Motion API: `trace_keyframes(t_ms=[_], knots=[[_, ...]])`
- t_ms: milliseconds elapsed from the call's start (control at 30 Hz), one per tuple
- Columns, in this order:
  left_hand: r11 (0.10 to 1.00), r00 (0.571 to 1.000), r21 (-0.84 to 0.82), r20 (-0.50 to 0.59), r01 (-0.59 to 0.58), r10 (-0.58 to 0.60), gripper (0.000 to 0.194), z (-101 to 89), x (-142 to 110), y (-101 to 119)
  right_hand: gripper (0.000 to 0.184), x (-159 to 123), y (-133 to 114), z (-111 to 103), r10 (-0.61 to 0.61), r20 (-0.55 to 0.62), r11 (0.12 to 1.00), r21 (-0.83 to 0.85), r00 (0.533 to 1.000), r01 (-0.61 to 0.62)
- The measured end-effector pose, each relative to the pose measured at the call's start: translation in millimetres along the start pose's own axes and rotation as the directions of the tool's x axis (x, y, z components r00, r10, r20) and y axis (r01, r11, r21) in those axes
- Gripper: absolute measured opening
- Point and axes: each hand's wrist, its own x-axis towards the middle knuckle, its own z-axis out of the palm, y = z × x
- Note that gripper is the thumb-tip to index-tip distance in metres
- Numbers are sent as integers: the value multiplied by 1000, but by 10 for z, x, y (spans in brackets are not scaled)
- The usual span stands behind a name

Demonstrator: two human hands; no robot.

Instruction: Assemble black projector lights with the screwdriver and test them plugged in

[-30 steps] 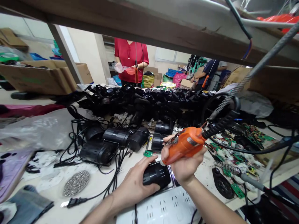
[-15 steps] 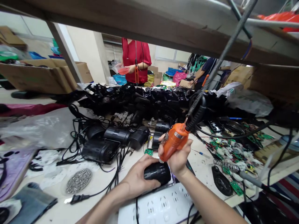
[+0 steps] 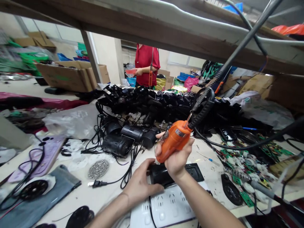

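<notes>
My left hand (image 3: 139,182) is wrapped round the left end of a black cylindrical housing (image 3: 159,178), thumb along its near side. My right hand (image 3: 177,160) grips an orange electric screwdriver (image 3: 175,139), tilted with its nose pointing down and left. The nose is at the housing's upper left side, close to my left fingers; whether the bit touches a screw is hidden. A flat black piece (image 3: 196,172) extends to the right of the housing, partly behind my right wrist. Just below lies a white power strip (image 3: 163,205) with a black cord across it.
Several black motor housings (image 3: 117,145) with cords lie left of my hands, near a round pile of small screws (image 3: 98,169). Green circuit boards (image 3: 247,199) and wires crowd the right side. A coiled cable (image 3: 206,85) suspends the screwdriver. Across the bench stands a person in red (image 3: 147,66).
The view has turned left, so the surroundings sit further right. Both hands keep their grips. The flat black piece beside the housing now shows more, and the screwdriver nose is closer to the housing's left end.
</notes>
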Motion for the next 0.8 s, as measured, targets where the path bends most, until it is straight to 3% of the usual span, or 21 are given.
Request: trace_keyframes(t_ms=[233,500,633,800], knots=[[997,997,71,-69,21,-16,67,29,11,7,85,-27,160,-82,45,-27,999,-17,999,-46],[995,993,16,-71,-96,97,58,38,33,-80,85,-48,263,-105,49,-14,998,-28,999,-50],[989,992,85,-26,-118,120,57,-10,-4,-31,83,-76,53,-85,-18,-3,999,-40,1000,18],[977,985,123,7,-173,173,59,-46,-37,-31,77,-377,-350,-129,-44,-1,999,-28,999,44]])
